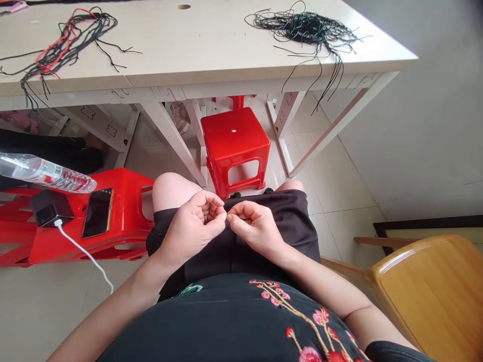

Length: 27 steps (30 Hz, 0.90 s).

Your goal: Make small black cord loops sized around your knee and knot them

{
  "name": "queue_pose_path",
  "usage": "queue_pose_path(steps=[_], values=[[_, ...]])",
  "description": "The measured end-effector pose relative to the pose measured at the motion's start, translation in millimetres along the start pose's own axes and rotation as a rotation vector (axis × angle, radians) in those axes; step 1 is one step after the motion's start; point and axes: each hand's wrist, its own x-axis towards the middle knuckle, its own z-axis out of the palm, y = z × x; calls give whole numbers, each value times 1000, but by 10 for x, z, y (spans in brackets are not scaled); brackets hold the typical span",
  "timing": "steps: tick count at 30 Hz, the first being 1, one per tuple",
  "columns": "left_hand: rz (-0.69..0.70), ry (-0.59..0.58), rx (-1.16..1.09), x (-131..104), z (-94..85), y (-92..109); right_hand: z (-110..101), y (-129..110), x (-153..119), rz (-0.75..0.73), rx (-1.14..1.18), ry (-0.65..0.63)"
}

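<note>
Above my lap, my left hand (pixel 195 221) and my right hand (pixel 256 226) meet at the fingertips. Thumb and forefinger are pinched together on each hand, with the other fingers curled in. Whatever lies between the fingertips is too small or too well hidden to make out. On the table (pixel 211 48) in front of me, a tangled bundle of thin black cords (pixel 309 29) lies to the right, its loose ends hanging over the front edge. Braided black and red cords (pixel 70 42) lie to the left. Neither hand touches these bundles.
A red stool (pixel 236 136) stands under the table. To my left, another red stool (pixel 126 201) carries a phone (pixel 98 213), a black charger block (pixel 51 207) with a white cable (pixel 85 251), and a lying plastic bottle (pixel 49 172). A wooden chair (pixel 433 291) is at my right.
</note>
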Motion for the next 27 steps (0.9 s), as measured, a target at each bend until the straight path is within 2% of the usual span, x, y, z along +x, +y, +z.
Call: queue_pose_path(steps=[6, 11, 15, 20, 22, 27], values=[[4, 6, 51, 0, -20, -66, -63, 64, 24, 8, 13, -75], [57, 7, 188, 14, 28, -148, -132, 151, 53, 43, -30, -95], [154, -8, 317, 84, 109, -166, -187, 169, 72, 62, 5, -83], [344, 23, 447, 154, 189, -93, -246, 129, 94, 57, 88, 6], [355, 35, 418, 156, 192, -62, -258, 102, 107, 102, 159, 8], [221, -48, 161, 128, 148, -39, -255, 48, 135, 210, 346, -12]])
